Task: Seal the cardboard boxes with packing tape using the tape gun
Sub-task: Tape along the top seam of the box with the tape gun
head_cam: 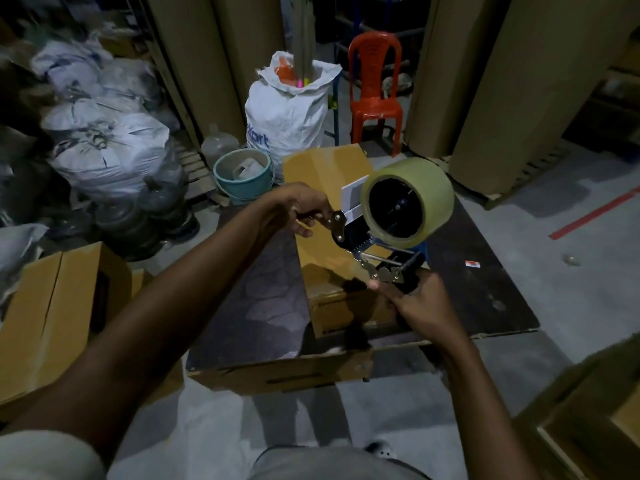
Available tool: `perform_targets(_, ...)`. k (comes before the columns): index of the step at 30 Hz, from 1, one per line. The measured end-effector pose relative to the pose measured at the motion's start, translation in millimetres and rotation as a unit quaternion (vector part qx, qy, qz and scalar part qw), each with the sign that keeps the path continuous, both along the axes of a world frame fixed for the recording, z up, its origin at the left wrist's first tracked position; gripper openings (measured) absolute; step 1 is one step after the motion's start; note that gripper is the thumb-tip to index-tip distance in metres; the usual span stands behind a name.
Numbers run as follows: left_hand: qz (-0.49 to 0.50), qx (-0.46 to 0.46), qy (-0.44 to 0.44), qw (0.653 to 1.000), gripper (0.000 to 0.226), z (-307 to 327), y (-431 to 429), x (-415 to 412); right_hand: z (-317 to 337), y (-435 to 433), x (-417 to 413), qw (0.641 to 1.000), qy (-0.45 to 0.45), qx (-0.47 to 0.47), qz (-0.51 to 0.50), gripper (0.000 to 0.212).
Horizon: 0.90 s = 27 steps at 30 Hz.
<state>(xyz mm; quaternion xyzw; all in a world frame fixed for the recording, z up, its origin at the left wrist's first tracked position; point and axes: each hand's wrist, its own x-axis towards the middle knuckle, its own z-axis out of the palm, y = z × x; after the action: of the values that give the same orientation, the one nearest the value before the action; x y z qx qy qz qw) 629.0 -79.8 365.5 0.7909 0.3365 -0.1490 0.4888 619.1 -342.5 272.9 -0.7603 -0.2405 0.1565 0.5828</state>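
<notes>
Head camera is showing the left hand (298, 211) gripping the tape gun (341, 233) by its handle, just above the cardboard box (325, 178); the right hand (419, 303) is touching the gun's nose, grip unclear.

A pale off-white short sleeve (45, 455) shows at the lower left corner. The left arm (166, 317) is bare from it to the left hand (298, 209); the right arm (485, 386) is bare to the right hand (419, 303). Grey clothing (329, 462) fills the bottom edge, just beside a white shoe (381, 450) with dark holes.
</notes>
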Motion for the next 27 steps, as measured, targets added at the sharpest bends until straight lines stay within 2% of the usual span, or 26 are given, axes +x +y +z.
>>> perform_targets(3, 0.007, 0.016, -0.017, 1.000, 0.016, -8, 2, 17, -4, 1, 16, 0.999, -0.024, -0.028, -0.006, 0.052)
perform_targets(6, 0.010, 0.034, -0.035, 0.999, 0.010, -15, 8, 30, -5, 7, 25, 0.998, -0.035, -0.046, -0.017, 0.043)
perform_targets(11, -0.007, 0.032, -0.027, 0.999, 0.007, -22, 24, 49, -6, 21, 34, 0.995, -0.062, -0.069, -0.032, 0.048)
perform_targets(16, -0.024, 0.023, -0.029, 0.999, 0.018, -24, 37, 69, -9, 33, 45, 0.992, -0.073, -0.092, -0.048, 0.048)
perform_targets(20, -0.050, 0.014, -0.030, 0.998, 0.021, -23, 49, 80, -5, 47, 51, 0.990, -0.072, -0.100, -0.068, 0.067)
perform_targets(23, -0.059, 0.018, -0.025, 0.998, 0.020, -19, 67, 93, -1, 55, 57, 0.989, -0.061, -0.105, -0.081, 0.056)
perform_targets(27, -0.064, 0.026, 0.021, 0.997, 0.012, -9, 108, 110, -12, 54, 62, 0.988, -0.067, -0.113, -0.080, 0.055)
